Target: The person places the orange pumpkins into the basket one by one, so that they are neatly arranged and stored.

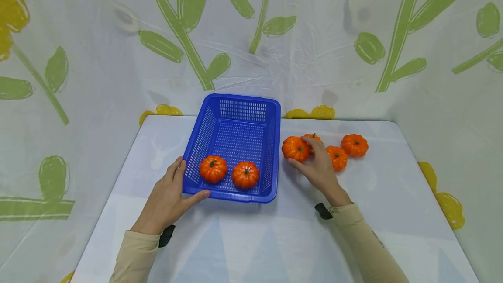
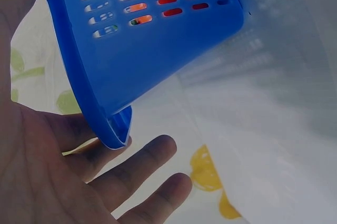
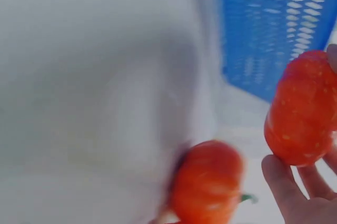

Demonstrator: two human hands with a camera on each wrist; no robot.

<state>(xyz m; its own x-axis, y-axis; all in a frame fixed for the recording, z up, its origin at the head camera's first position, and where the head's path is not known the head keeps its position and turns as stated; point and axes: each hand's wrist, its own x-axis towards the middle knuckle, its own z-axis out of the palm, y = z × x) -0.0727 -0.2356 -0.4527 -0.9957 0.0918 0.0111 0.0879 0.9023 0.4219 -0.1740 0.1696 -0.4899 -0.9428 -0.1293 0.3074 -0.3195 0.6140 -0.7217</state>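
A blue plastic basket (image 1: 239, 139) with slotted sides has two small orange pumpkins at its near end, one on the left (image 1: 213, 169) and one on the right (image 1: 245, 175). My left hand (image 1: 167, 198) holds its near left corner, thumb along the front rim and fingers at the left side. In the left wrist view, some fingertips reach past the basket rim (image 2: 87, 92). Just right of the basket, my right hand (image 1: 321, 171) grips another pumpkin (image 1: 294, 149) between thumb and fingers; the right wrist view shows this pumpkin (image 3: 303, 111) raised beside the basket wall.
Behind and beside the right hand lie three more pumpkins: one partly hidden (image 1: 313, 136), one near the wrist side (image 1: 338, 159) and one farther right (image 1: 355, 145). They rest on a pale table (image 1: 393, 213). A flower-print curtain (image 1: 314, 69) hangs close behind it.
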